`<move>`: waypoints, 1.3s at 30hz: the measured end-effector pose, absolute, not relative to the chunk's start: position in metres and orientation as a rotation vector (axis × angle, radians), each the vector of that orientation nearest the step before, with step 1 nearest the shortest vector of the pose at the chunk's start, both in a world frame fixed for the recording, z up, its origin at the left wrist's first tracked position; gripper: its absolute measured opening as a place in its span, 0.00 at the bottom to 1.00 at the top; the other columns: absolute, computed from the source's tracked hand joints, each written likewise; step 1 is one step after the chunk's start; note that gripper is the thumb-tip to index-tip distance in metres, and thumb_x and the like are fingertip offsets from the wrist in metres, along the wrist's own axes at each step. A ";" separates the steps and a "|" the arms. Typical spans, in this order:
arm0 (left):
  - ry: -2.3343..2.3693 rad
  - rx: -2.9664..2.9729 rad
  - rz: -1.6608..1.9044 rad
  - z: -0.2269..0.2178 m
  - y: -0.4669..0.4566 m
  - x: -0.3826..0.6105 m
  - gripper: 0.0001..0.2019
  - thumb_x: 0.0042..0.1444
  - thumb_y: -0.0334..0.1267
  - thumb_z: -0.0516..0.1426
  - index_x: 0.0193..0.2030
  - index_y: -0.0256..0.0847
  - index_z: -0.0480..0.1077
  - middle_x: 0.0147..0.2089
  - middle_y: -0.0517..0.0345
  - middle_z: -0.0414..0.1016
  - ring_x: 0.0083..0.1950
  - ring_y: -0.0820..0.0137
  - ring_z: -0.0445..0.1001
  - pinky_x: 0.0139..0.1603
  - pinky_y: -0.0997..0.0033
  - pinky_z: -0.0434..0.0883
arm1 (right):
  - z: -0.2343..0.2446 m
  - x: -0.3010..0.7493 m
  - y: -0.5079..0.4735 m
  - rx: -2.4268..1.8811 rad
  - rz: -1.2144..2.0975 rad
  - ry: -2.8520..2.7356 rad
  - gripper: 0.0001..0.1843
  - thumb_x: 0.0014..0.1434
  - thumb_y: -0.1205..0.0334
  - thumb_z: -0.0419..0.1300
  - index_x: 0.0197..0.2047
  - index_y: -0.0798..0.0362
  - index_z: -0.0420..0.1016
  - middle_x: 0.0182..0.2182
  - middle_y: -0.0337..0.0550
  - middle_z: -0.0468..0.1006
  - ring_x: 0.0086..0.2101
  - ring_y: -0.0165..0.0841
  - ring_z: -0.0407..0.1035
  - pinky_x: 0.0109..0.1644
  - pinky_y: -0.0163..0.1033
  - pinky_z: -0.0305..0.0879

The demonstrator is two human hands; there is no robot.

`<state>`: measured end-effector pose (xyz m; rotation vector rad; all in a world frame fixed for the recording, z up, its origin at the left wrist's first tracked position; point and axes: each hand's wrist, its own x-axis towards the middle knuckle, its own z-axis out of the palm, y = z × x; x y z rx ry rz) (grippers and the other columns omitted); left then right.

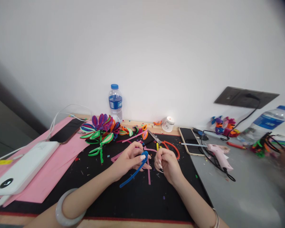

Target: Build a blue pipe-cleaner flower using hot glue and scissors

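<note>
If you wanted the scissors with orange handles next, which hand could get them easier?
Probably the right hand: it is close to the handles of the scissors, while the left hand is farther from them and pinching a blue fuzzy stick.

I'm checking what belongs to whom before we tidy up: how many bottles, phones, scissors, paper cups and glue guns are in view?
Bottles: 2
Phones: 2
Scissors: 1
Paper cups: 1
Glue guns: 1
Total: 7
</note>
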<state>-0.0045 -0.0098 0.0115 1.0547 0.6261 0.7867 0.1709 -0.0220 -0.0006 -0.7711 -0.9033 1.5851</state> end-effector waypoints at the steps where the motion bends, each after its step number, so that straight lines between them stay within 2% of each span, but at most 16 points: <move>1: 0.627 1.057 0.785 0.011 -0.010 -0.005 0.13 0.52 0.41 0.57 0.39 0.44 0.56 0.35 0.61 0.71 0.33 0.66 0.77 0.27 0.77 0.69 | 0.000 0.171 -0.022 -0.769 1.588 -0.904 0.08 0.41 0.73 0.48 0.16 0.55 0.62 0.11 0.34 0.60 0.12 0.23 0.50 0.15 0.30 0.46; 7: 0.628 1.055 0.782 0.012 -0.010 -0.005 0.13 0.51 0.41 0.57 0.38 0.44 0.56 0.35 0.61 0.70 0.34 0.65 0.77 0.27 0.78 0.68 | 0.002 0.171 -0.023 -0.793 1.580 -0.902 0.08 0.37 0.73 0.47 0.13 0.54 0.61 0.08 0.32 0.57 0.11 0.22 0.45 0.14 0.30 0.41; 12: 0.629 1.052 0.789 0.013 -0.011 -0.005 0.13 0.51 0.41 0.57 0.38 0.44 0.56 0.36 0.61 0.71 0.33 0.67 0.77 0.27 0.78 0.68 | 0.002 0.171 -0.023 -0.823 1.573 -0.932 0.07 0.34 0.72 0.46 0.12 0.54 0.61 0.08 0.33 0.58 0.10 0.22 0.46 0.14 0.30 0.40; 20: 0.630 1.072 0.783 0.013 -0.010 -0.005 0.12 0.52 0.40 0.56 0.38 0.44 0.56 0.34 0.62 0.68 0.34 0.65 0.77 0.27 0.79 0.68 | 0.000 0.171 -0.022 -0.823 1.552 -0.928 0.08 0.32 0.73 0.45 0.13 0.54 0.63 0.08 0.33 0.59 0.10 0.23 0.48 0.14 0.30 0.42; 27: 0.623 1.075 0.780 0.011 -0.009 -0.005 0.11 0.53 0.39 0.56 0.39 0.44 0.56 0.34 0.64 0.67 0.34 0.65 0.78 0.27 0.78 0.69 | -0.001 0.173 -0.023 -0.791 1.592 -0.936 0.10 0.32 0.72 0.46 0.15 0.56 0.67 0.10 0.37 0.63 0.11 0.25 0.53 0.14 0.30 0.46; 32: 0.627 1.070 0.781 0.012 -0.010 -0.005 0.11 0.53 0.39 0.56 0.39 0.44 0.56 0.33 0.65 0.66 0.34 0.65 0.78 0.27 0.79 0.69 | 0.003 0.172 -0.024 -0.773 1.616 -0.939 0.09 0.35 0.71 0.48 0.17 0.57 0.69 0.13 0.41 0.67 0.13 0.27 0.57 0.15 0.31 0.50; 39: 0.629 1.064 0.785 0.012 -0.010 -0.005 0.12 0.53 0.39 0.56 0.39 0.44 0.56 0.30 0.66 0.66 0.33 0.65 0.78 0.26 0.80 0.67 | 0.001 0.173 -0.023 -0.744 1.491 -0.928 0.13 0.49 0.61 0.51 0.21 0.58 0.72 0.18 0.46 0.70 0.17 0.29 0.62 0.17 0.33 0.56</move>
